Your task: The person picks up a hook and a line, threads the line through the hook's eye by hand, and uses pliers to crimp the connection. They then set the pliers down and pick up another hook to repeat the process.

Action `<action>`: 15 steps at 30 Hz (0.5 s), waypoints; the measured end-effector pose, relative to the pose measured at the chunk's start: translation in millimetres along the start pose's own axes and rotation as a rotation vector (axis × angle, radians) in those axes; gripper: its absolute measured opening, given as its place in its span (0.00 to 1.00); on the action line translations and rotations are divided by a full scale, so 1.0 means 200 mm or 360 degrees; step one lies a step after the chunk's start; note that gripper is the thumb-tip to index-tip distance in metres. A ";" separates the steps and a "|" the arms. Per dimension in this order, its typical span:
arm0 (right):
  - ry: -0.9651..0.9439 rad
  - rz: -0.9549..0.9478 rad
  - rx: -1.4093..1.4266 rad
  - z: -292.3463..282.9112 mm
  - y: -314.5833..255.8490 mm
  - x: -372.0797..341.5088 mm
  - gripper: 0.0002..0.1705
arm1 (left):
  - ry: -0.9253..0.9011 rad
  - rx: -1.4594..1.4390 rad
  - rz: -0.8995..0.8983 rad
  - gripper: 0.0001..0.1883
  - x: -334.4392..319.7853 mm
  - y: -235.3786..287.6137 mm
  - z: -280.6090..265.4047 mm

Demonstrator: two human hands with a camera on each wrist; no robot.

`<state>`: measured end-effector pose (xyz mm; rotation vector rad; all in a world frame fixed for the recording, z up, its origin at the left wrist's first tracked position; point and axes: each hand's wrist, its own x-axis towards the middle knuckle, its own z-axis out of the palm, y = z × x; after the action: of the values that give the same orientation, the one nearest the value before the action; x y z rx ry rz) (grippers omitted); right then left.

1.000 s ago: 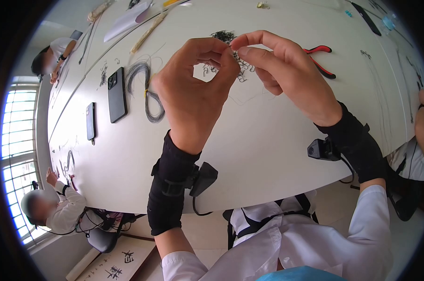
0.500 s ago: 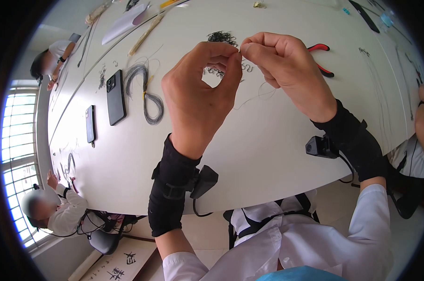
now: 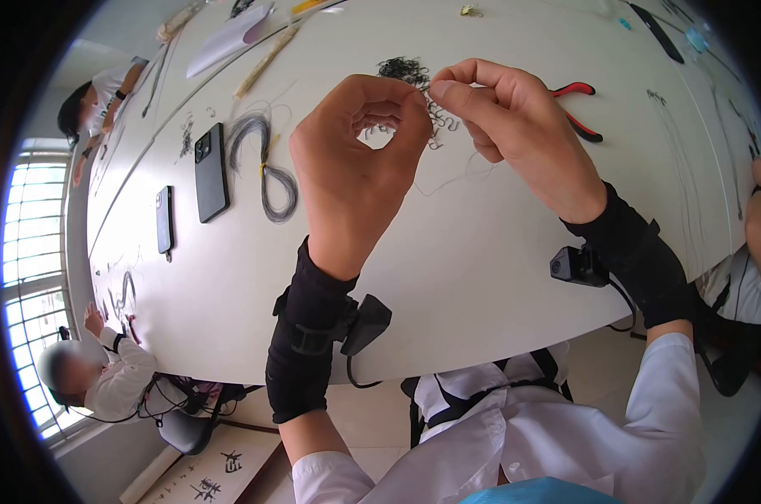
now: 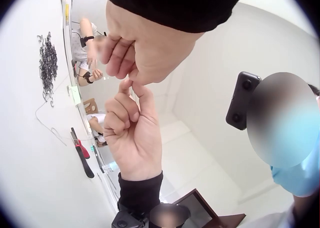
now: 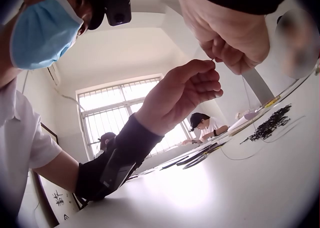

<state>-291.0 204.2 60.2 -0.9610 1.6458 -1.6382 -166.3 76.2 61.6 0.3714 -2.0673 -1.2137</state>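
Observation:
My left hand (image 3: 355, 164) and right hand (image 3: 519, 126) are raised over the table, fingertips almost meeting. The left thumb and index finger pinch a tiny thin piece, mostly hidden by the fingers; in the right wrist view a speck of it (image 5: 214, 60) shows between both hands' fingertips. My right thumb and index finger pinch at the same spot; I cannot tell what exactly they hold. Behind the fingertips lies a pile of small dark bent-wire hooks (image 3: 404, 69), with several paler ones nearer me. A fine loose line (image 3: 464, 178) curves below the hands.
Red-handled pliers (image 3: 582, 87) lie right of my right hand. On the left are a bundled coil of grey line (image 3: 267, 181), a large dark phone (image 3: 212, 174) and a smaller phone (image 3: 163, 220). Other people sit around the white table (image 3: 447, 277).
Both hands have shifted slightly right from a second ago, with the left thumb and fingers now forming a rounder ring. The fine line below them has changed its curve.

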 end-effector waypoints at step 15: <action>0.0087 -0.0773 -0.0925 0.01 0.00 -0.01 0.07 | -0.0001 0.0255 0.0201 0.04 0.02 -0.07 0.00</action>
<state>-288.7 204.2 59.6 -1.7258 2.0976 -1.4954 -169.9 67.0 52.2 0.3091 -2.1606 -0.9776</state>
